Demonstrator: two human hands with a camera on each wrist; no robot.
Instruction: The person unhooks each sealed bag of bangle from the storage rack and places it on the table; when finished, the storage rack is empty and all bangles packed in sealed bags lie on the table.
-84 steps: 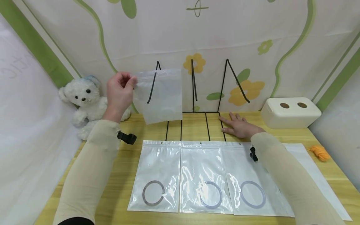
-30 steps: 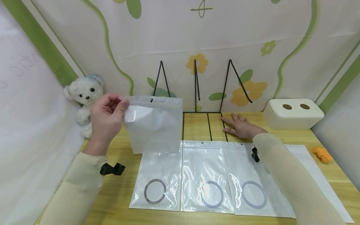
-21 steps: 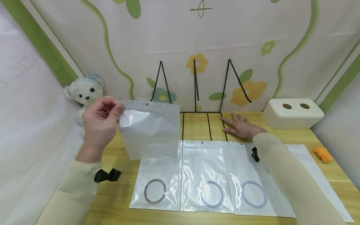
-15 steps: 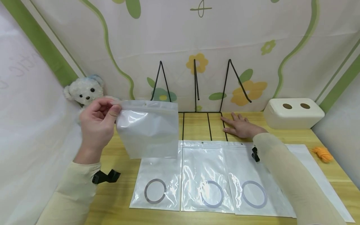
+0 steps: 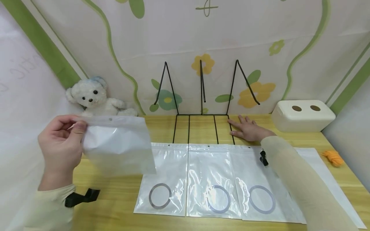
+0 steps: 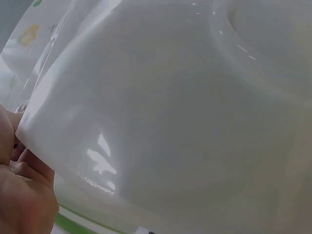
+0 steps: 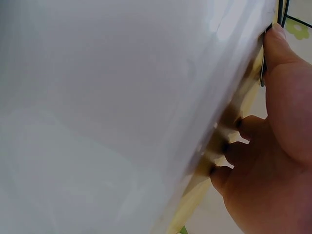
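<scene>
My left hand (image 5: 62,141) pinches a translucent zip-lock bag (image 5: 118,147) by its top left corner, thumb in front. The bag hangs above the table's left side, its small punched hole near the top edge. Close up in the left wrist view, the bag (image 6: 156,117) fills most of the frame, with a faint round outline at upper right. My right hand (image 5: 248,130) lies with fingers spread on the right edge of a black wire rack's base (image 5: 202,114). Three black hooks rise from the rack, the left one (image 5: 165,80) with nothing hanging on it.
Flat bags lie in a row at the front: one with a brown ring (image 5: 160,196), two with pale purple rings (image 5: 262,199). A white teddy bear (image 5: 92,98) sits back left. A white box with two holes (image 5: 303,117) and orange yarn (image 5: 333,158) are at right.
My left hand has drawn the zip-lock bag off the left hook, then down and to the left, away from the rack. My right hand has stayed in place.
</scene>
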